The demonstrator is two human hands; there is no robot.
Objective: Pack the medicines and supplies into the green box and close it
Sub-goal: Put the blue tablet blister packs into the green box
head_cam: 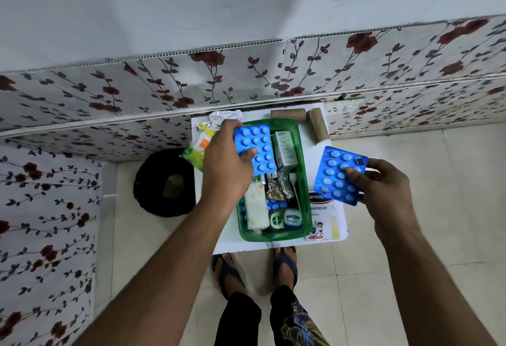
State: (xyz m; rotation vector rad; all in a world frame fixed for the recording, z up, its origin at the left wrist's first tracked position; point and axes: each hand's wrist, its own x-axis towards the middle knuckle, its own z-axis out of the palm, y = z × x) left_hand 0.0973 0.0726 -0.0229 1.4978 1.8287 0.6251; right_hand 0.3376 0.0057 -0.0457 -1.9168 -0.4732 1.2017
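three blue blister packs (pixel 256 148), two cardboard tubes (pixel 288 115) — one green box (pixel 302 176)

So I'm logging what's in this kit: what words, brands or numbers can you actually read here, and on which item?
"ansapl" then "SHPROOF": partly hidden print on the plaster box lying right of the green box.
"Dettol": green round label on the small bottle inside the green box.
White carton in the box: print too small to read.
Sachets left of the box: print blurred.
Both blue blister packs, left hand and right hand: no legible text.
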